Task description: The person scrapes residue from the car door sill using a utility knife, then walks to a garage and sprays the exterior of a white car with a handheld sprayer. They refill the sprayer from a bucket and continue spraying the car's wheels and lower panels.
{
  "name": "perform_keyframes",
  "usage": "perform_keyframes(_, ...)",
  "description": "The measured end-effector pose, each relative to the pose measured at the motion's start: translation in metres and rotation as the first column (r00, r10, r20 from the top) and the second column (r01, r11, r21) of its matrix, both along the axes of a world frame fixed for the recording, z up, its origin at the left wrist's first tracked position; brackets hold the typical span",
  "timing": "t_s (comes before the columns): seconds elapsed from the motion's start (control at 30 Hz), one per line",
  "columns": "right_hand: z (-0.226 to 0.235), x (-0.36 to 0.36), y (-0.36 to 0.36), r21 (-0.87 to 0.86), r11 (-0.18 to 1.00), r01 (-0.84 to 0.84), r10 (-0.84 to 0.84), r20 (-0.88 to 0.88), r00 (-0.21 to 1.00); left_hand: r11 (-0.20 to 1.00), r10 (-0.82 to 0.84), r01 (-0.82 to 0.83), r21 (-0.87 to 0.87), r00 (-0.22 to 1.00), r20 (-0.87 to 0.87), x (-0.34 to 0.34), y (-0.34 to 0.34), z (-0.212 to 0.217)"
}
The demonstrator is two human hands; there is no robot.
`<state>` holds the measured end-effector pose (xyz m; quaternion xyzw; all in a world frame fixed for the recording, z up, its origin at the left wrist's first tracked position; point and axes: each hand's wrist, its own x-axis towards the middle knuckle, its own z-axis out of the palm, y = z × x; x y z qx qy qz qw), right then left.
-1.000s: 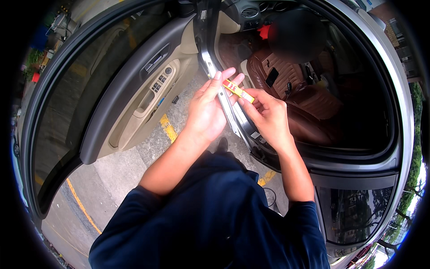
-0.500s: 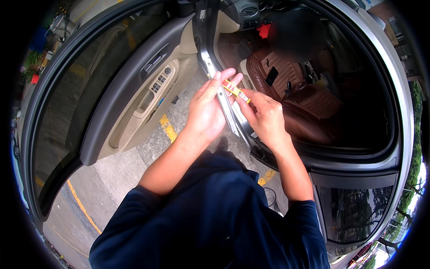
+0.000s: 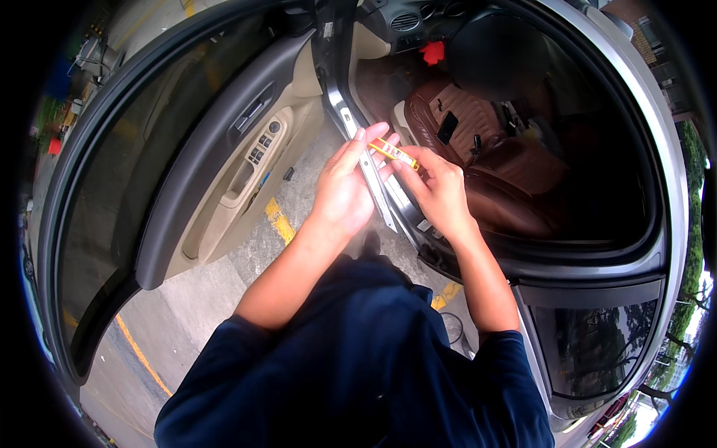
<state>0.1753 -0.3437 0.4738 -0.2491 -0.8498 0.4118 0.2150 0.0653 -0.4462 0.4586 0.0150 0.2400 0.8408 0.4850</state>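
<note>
Head cam: I count two hands. Right hand pinches one slim yellow packet, far end by the left fingertips; left hand half-curls around one silver strip. Decent room between open car door and brown seat. Packet's red-and-white print's too small for me.

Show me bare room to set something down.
Widest bare patch: the ground between the door and left forearm. A smaller one: the seat, just right of the phone. Crowded: around the left hand and right hand, where the silver tool and yellow box sit close together.
</note>
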Motion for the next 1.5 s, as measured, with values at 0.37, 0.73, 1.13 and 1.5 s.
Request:
perform_keyframes(0.37, -0.185, 0.073, 0.121, -0.816, 0.27, 0.511, -0.692, 0.205, 0.693, 0.99, -0.056, 0.079, -0.12, 0.982, 0.181, -0.012, 0.041, -0.047)
perform_keyframes(0.73, -0.444, 0.061, 0.436, -0.35, 0.328, 0.877, -0.902, 0.159, 0.401, 0.907, -0.111, 0.186, -0.377, 0.971, 0.212, -0.016, 0.167, -0.235)
perform_keyframes(1.13, -0.495, 0.138, 0.732, 0.315, 0.429, 0.847, -0.899, 0.239, 0.366, 0.775, -0.049, 0.215, -0.595, 0.958, 0.282, 0.001, 0.376, -0.384)
perform_keyframes(1.5, -0.541, 0.152, 0.852, 0.531, 0.37, 0.763, -0.912, 0.052, 0.406, 0.798, -0.098, 0.236, -0.555, 0.959, 0.266, -0.015, 0.422, -0.426)
